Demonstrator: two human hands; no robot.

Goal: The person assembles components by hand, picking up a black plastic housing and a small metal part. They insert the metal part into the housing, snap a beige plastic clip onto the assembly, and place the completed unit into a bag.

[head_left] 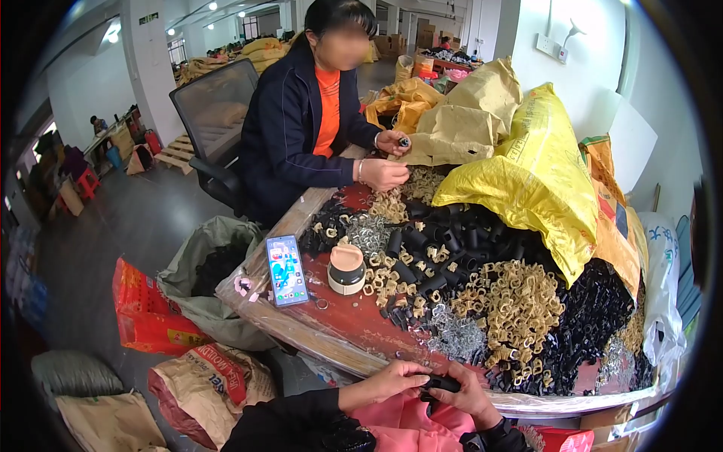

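Both hands meet at the near edge of the table, above a pink cloth (410, 428) on my lap. My right hand (474, 393) is closed round a short black plastic tube (443, 383). The thumb and fingers of my left hand (385, 387) pinch together at the tube's left end; any small piece between them is hidden. Just beyond lie a pile of tan plastic buckle-like loops (520, 301), a heap of silvery metal clips (456, 335) and scattered black tubes (433, 284).
A phone (287, 270) stands upright beside a lidded cup (346, 271) on the red tabletop (324, 325). Across the table a co-worker (301, 135) handles a small part. A yellow sack (535, 173) leans at the right. Open sacks (207, 380) stand on the floor at left.
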